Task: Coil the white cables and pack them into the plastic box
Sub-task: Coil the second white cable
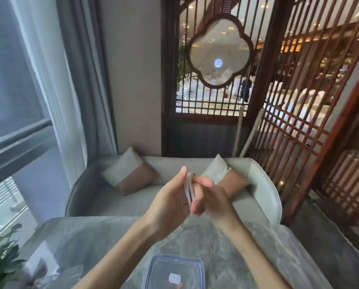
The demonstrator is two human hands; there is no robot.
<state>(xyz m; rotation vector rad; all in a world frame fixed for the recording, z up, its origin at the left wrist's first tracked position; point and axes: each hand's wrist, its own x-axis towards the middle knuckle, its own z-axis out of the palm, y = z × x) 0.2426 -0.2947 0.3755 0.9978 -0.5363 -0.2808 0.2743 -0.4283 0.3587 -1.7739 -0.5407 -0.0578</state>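
A white cable [188, 188] is looped in several turns around the fingers of my left hand [170, 202], which is raised above the table. My right hand [213, 198] presses against those fingers from the right and pinches the coil. Both hands hold the cable in mid-air, well above and beyond the clear plastic box [175, 272], which sits at the near edge of the table with a blue-rimmed top and something small and white inside. The cable's ends are hidden behind my fingers.
A grey marbled table [87, 243] spreads under my arms. A green plant [1, 259] stands at its near left corner. Beyond the table is a grey sofa [264, 184] with two cushions, a window on the left and a wooden lattice screen [299, 122] on the right.
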